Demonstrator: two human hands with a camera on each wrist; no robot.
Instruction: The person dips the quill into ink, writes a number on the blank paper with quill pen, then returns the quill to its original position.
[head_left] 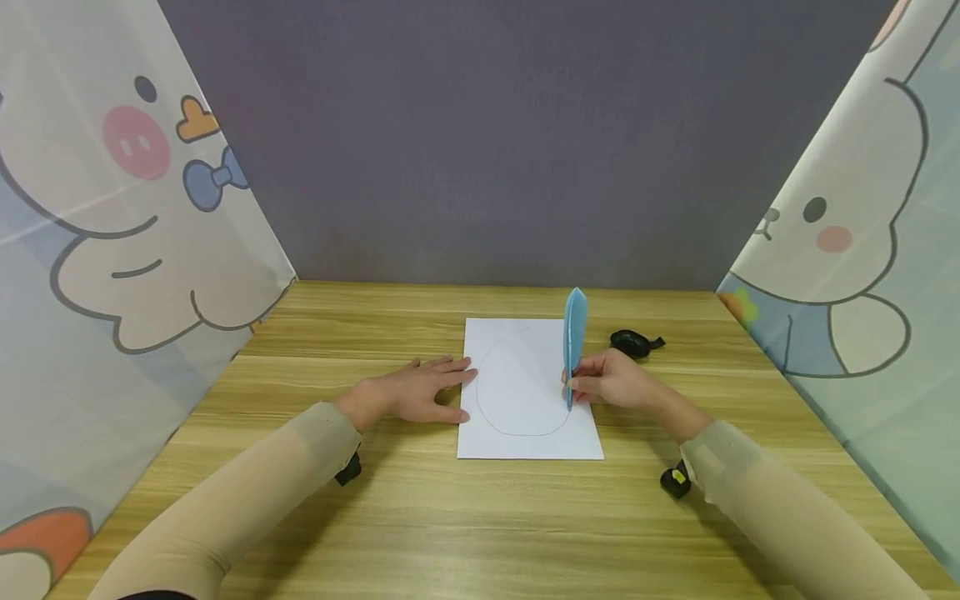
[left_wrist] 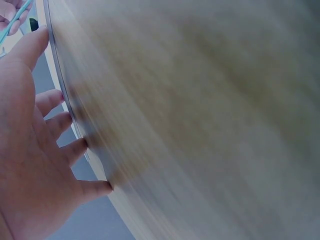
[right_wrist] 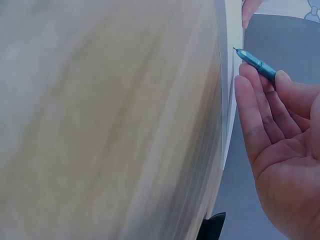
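Observation:
A white sheet of paper (head_left: 517, 446) lies on the wooden table, with a thin, rounded pencil-like line (head_left: 517, 434) on it. That line runs from the top, down the left side and along the bottom to the right. My right hand (head_left: 611, 379) pinches a light blue feather-shaped pen (head_left: 575, 325) near its point, between thumb and fingers. In the head view the tip meets the line's right end; the right wrist view shows the pen's teal barrel (right_wrist: 257, 62). With fingers spread, my left hand (head_left: 416, 392) rests at the paper's left edge, fingertips on the sheet.
Just behind my right hand sits a black oval object (head_left: 631, 343) with a short tail; its kind is unclear. A grey panel (head_left: 510, 150) stands at the table's (head_left: 450, 517) back. Sheets printed with cartoon animals flank both sides.

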